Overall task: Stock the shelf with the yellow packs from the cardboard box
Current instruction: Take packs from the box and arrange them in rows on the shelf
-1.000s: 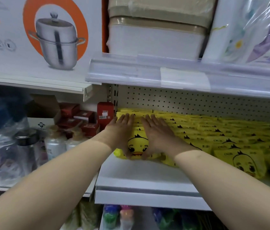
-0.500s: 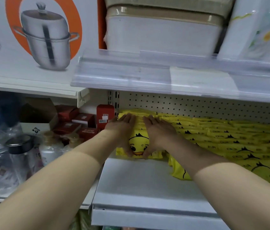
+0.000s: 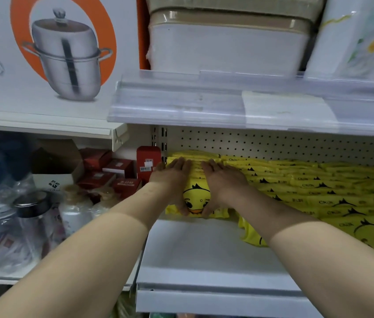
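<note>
Hands (image 3: 201, 182) flank yellow packs (image 3: 196, 198); red boxes (image 3: 148, 160) left.

At twelve o'clock we face a white pegboard back panel (image 3: 273, 143); at ten, a steamer-pot box (image 3: 43, 53) sits overhead.

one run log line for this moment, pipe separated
phase: squaring stack | left hand: flat on yellow packs | right hand: flat on same stack | shelf: front bare | cardboard box: not in view
</note>
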Tool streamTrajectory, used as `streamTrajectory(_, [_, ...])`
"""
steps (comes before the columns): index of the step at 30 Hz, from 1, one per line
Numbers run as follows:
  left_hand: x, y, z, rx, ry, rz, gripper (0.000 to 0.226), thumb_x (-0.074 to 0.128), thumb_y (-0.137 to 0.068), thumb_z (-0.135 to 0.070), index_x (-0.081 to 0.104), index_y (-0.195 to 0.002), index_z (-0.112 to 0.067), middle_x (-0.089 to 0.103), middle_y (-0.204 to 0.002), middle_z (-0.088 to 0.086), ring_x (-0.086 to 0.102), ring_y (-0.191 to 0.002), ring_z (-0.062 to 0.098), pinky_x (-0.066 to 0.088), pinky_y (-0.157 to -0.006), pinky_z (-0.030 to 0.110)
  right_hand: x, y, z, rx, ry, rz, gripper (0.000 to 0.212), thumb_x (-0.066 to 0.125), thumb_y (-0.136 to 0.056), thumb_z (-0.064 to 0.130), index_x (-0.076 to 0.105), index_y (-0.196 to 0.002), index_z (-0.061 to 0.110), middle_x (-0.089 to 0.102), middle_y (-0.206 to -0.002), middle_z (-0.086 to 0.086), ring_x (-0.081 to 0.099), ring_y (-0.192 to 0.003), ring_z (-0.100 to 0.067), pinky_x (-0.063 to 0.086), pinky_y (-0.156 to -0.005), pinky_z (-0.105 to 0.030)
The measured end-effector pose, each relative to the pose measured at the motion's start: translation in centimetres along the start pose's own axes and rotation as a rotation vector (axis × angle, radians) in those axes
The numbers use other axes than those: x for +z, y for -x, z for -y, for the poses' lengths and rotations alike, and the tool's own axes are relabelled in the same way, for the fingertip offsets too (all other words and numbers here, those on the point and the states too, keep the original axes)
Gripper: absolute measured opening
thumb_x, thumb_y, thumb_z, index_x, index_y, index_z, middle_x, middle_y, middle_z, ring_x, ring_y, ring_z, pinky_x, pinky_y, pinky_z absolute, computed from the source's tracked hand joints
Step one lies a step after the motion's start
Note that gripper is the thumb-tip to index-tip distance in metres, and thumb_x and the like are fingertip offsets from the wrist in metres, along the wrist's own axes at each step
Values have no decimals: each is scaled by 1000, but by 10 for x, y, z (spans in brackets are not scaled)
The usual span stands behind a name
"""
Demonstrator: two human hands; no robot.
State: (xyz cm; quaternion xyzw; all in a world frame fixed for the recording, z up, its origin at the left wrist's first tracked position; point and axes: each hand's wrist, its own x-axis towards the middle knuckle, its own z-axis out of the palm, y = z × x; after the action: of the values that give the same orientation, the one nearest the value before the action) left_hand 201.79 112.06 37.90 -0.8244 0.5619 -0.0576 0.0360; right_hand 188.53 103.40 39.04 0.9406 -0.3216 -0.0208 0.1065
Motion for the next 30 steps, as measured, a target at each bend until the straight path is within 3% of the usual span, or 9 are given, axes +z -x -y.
streamTrajectory(7, [9,34,-4,-62,126,-191,152,87,-54,-60,-19,-153,-15,-7,-164,8,-2,-151,25,4,-121,42,-8,24,-3,-12,-120,52,148,79,-55,76,-11,-158,20,-6,-167,-4,2,-154,-28,6,-125,-41])
streamTrajectory(9, [16,45,0,-52,269,-267,150,85,-53,-63,-14,-154,-16,-2,-164,5,3,-151,23,9,-122,42,-18,34,-11,21,-278,70,130,62,-69,83,-10,-158,23,-6,-167,-1,2,-154,-26,7,-124,-41])
streamTrajectory(11, [22,52,7,-60,588,-327,144,79,-52,-74,-7,-156,-22,10,-164,4,15,-149,22,22,-120,44,-25,40,-22,77,-443,61,102,30,-82,87,-8,-158,32,-7,-167,4,0,-154,-26,6,-123,-45])
streamTrajectory(14, [26,53,9,-168,1072,-311,124,47,-59,-95,2,-156,-31,21,-162,-1,25,-147,20,25,-119,43,-30,44,-33,126,-635,71,89,1,-80,88,-6,-156,42,-7,-167,9,-3,-154,-25,4,-121,-53])
streamTrajectory(16, [26,48,5,-260,1254,-242,117,29,-57,-102,10,-155,-40,23,-161,-3,24,-147,23,22,-119,46,-31,46,-29,132,-664,89,86,-2,-81,86,-3,-156,43,-4,-167,7,-2,-154,-25,4,-119,-53])
streamTrajectory(19, [26,35,-2,-351,1417,-230,117,24,-54,-104,21,-153,-42,27,-160,-1,25,-146,27,21,-119,51,-29,43,-13,124,-644,101,80,-1,-87,80,1,-157,42,-1,-167,3,-1,-154,-28,4,-120,-51])
streamTrajectory(26, [28,20,-17,-365,1397,-260,81,25,-88,-77,13,-156,-35,21,-162,3,24,-147,31,22,-118,48,-13,24,-2,40,-493,78,73,-2,-95,69,-3,-159,32,-4,-167,4,-5,-154,-19,-2,-122,-40])
streamTrajectory(28, [30,19,-17,-355,1404,-240,83,26,-85,-80,13,-155,-38,19,-162,1,22,-147,31,22,-118,49,-5,15,-6,35,-469,63,77,-4,-92,71,-2,-159,33,-3,-167,3,-4,-154,-18,-2,-123,-41])
streamTrajectory(30, [31,17,-13,-378,1479,-213,98,29,-68,-94,14,-152,-46,20,-162,1,23,-146,33,24,-116,55,0,8,-11,37,-453,43,80,-7,-90,73,-3,-158,33,-3,-168,2,-4,-154,-17,-2,-125,-42])
